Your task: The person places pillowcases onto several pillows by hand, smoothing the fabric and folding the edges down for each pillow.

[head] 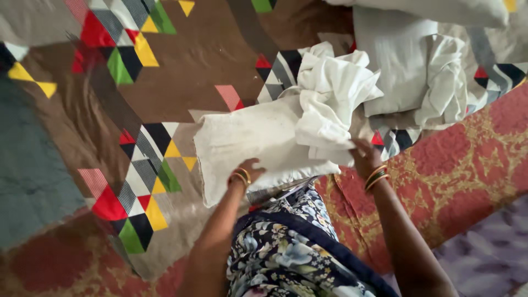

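While the left hand (250, 169) is pressing down on the lower edge of a flat off-white cloth rectangle (247, 146), fingers tucked under so its grip cannot be told, the right hand (364, 155) is closing on the crumpled white fabric bundle (330, 96) lying at two o'clock from that rectangle. Both pieces are resting on a brown bedspread with coloured triangle patches (187, 60). At three o'clock, a red and gold patterned blanket (467, 165) is lying beside more pale folded linen (407, 66).
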